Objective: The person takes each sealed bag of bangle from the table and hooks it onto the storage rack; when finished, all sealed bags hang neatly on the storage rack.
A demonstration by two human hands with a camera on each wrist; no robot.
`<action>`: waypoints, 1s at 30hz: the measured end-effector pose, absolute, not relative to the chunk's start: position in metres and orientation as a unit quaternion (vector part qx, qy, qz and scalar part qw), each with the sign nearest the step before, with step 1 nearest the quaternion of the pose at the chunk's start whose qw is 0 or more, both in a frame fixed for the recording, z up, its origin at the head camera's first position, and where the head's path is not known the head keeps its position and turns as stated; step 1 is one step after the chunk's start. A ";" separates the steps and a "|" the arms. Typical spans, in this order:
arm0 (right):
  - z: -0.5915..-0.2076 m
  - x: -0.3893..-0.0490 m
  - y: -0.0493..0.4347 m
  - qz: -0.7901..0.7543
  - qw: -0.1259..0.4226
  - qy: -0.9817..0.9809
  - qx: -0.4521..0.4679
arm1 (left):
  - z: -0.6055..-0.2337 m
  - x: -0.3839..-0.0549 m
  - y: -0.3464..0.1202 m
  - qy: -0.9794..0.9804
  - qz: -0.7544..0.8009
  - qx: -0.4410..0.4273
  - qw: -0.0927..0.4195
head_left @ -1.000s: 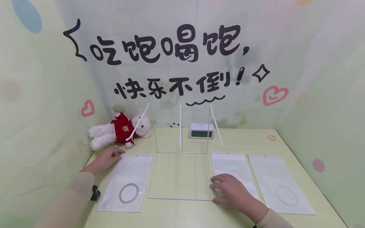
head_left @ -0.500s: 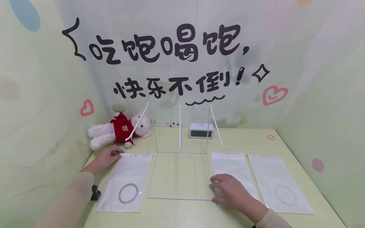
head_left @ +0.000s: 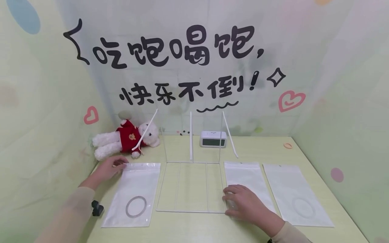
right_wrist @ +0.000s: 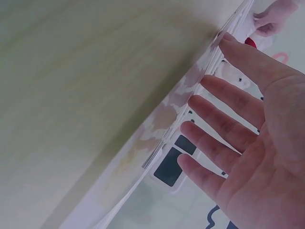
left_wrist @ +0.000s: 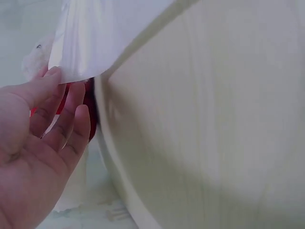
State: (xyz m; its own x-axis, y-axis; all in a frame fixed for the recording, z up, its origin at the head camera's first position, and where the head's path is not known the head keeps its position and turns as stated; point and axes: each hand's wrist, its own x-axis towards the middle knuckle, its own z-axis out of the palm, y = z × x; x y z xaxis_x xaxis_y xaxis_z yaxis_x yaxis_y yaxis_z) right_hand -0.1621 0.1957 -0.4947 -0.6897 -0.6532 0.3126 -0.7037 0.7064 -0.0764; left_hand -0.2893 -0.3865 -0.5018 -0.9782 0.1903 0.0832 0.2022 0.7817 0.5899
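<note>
In the head view, my left hand (head_left: 106, 170) is at the top left corner of a white zip bag (head_left: 121, 199) lying left of the white wire rack (head_left: 191, 212). The left wrist view shows its thumb and fingertips pinching the corner of that bag (left_wrist: 95, 38), raised off the table. A grey ring shape shows on the bag's lower part. My right hand (head_left: 247, 206) lies over the lower part of a second white bag (head_left: 243, 172), fingers beside the rack's right edge. In the right wrist view, the fingers of the right hand (right_wrist: 248, 129) are spread and nearly straight, fingertips near the bag's surface.
A third white bag (head_left: 294, 189) lies at the right. Behind the rack stands a white digital clock (head_left: 213, 139). A plush bear in a red top (head_left: 129, 136) lies at the back left, and a small orange ring (head_left: 287, 145) near the back right corner. The rack's prongs stick up mid-table.
My left hand has shifted slightly left, and the left bag's top edge with it. The right hand stays in place. The head view has drifted a little.
</note>
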 end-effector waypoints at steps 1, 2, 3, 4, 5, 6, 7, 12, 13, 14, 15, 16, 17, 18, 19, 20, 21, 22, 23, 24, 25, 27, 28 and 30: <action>-0.495 -0.162 0.196 0.096 0.133 -0.914 0.371 | -0.500 -0.288 -0.386 -0.943 -0.316 -0.102 0.012; -0.495 -0.162 0.196 0.097 0.135 -0.913 0.373 | -0.498 -0.285 -0.386 -0.943 -0.318 -0.101 0.014; -0.495 -0.163 0.196 0.098 0.138 -0.912 0.374 | -0.496 -0.283 -0.386 -0.942 -0.320 -0.099 0.016; -0.495 -0.163 0.196 0.098 0.139 -0.911 0.376 | -0.493 -0.281 -0.385 -0.941 -0.324 -0.097 0.018; -0.495 -0.163 0.196 0.099 0.141 -0.910 0.377 | -0.490 -0.278 -0.384 -0.940 -0.327 -0.094 0.020; -0.496 -0.164 0.196 0.098 0.143 -0.909 0.379 | -0.487 -0.276 -0.383 -0.939 -0.331 -0.095 0.020; -0.495 -0.164 0.196 0.098 0.142 -0.909 0.379 | -0.483 -0.274 -0.382 -0.938 -0.332 -0.097 0.021; -0.495 -0.165 0.195 0.095 0.135 -0.911 0.379 | -0.461 -0.262 -0.376 -0.937 -0.334 -0.097 0.019; -0.495 -0.165 0.195 0.094 0.132 -0.911 0.378 | -0.457 -0.260 -0.375 -0.938 -0.334 -0.097 0.017; -0.495 -0.165 0.195 0.093 0.130 -0.912 0.378 | -0.453 -0.258 -0.374 -0.937 -0.334 -0.096 0.016; -0.495 -0.164 0.195 0.093 0.129 -0.912 0.377 | -0.450 -0.256 -0.373 -0.938 -0.334 -0.094 0.015; -0.494 -0.164 0.195 0.093 0.128 -0.913 0.376 | -0.446 -0.254 -0.372 -0.937 -0.336 -0.095 0.014; -0.494 -0.164 0.195 0.093 0.127 -0.913 0.375 | -0.442 -0.252 -0.371 -0.936 -0.337 -0.098 0.015; -0.494 -0.164 0.196 0.093 0.127 -0.913 0.376 | -0.439 -0.250 -0.370 -0.936 -0.336 -0.101 0.019; -0.494 -0.164 0.196 0.094 0.127 -0.913 0.377 | -0.435 -0.248 -0.370 -0.937 -0.334 -0.104 0.022; -0.494 -0.165 0.196 0.094 0.127 -0.912 0.378 | -0.431 -0.247 -0.369 -0.937 -0.332 -0.107 0.025; -0.494 -0.165 0.196 0.095 0.128 -0.911 0.380 | -0.428 -0.244 -0.368 -0.937 -0.331 -0.111 0.029; -0.493 -0.165 0.196 0.095 0.127 -0.911 0.380 | -0.425 -0.243 -0.367 -0.936 -0.331 -0.116 0.033; -0.493 -0.165 0.196 0.095 0.127 -0.911 0.381 | -0.422 -0.241 -0.367 -0.936 -0.330 -0.119 0.037; -0.493 -0.165 0.196 0.095 0.126 -0.911 0.381 | -0.418 -0.238 -0.366 -0.935 -0.331 -0.124 0.040; -0.493 -0.164 0.196 0.096 0.125 -0.911 0.380 | -0.415 -0.236 -0.365 -0.934 -0.331 -0.127 0.043; -0.493 -0.164 0.196 0.096 0.123 -0.913 0.377 | -0.409 -0.232 -0.363 -0.932 -0.333 -0.133 0.053; -0.493 -0.164 0.196 0.095 0.122 -0.914 0.376 | -0.406 -0.230 -0.362 -0.931 -0.333 -0.134 0.058; -0.493 -0.164 0.197 0.096 0.122 -0.914 0.375 | -0.399 -0.225 -0.359 -0.930 -0.334 -0.135 0.071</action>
